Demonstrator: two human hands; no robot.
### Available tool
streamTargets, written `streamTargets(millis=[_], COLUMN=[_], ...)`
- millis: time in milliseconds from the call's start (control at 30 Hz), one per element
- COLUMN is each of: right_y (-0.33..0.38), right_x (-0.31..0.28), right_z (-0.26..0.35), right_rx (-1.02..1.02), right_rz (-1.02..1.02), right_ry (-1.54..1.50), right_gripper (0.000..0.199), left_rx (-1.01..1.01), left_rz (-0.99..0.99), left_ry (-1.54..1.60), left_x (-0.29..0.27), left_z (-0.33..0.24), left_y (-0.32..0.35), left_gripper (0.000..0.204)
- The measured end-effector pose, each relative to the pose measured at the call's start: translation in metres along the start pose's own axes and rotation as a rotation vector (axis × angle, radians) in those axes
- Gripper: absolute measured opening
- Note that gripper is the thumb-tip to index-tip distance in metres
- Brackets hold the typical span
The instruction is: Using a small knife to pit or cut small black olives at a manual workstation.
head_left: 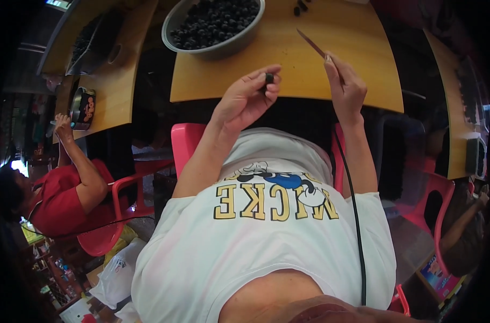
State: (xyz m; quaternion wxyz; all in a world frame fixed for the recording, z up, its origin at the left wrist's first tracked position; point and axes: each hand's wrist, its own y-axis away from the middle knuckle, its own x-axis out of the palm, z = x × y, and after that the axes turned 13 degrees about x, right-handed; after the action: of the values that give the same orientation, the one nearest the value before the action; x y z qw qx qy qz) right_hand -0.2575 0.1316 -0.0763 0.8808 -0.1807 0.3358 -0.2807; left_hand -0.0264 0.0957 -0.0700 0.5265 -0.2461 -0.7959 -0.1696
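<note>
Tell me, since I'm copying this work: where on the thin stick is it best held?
Likely at its near end, from below, as the right hand pinches it now. The thin stick slants up-left over the wooden table, so its pointed far end stays free toward the grey bowl.

Head-worn view, steeply down, close

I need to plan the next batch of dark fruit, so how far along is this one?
Done: only a few dark pieces lie apart on the wooden table, though I cannot tell if they are finished ones. In hand: the left hand pinches one dark fruit while the right hand holds a thin stick. Left: the grey bowl is heaped full, so most remains.
</note>
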Motion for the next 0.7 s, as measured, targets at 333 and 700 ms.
streamTargets(millis=[333,700], right_y=[0.0,-0.003], right_x=[-0.006,-0.002], right_z=[0.0,-0.005], right_rx=[0.142,0.095], right_rz=[0.035,0.034], right_ry=[-0.131,-0.094], right_gripper=[0.026,0.029], left_rx=[0.247,0.321], left_rz=[0.275,0.175], left_ry=[0.038,-1.289], left_x=[0.017,0.034], left_z=[-0.062,-0.133], left_y=[-0.002,-0.076], left_gripper=[0.015,0.024])
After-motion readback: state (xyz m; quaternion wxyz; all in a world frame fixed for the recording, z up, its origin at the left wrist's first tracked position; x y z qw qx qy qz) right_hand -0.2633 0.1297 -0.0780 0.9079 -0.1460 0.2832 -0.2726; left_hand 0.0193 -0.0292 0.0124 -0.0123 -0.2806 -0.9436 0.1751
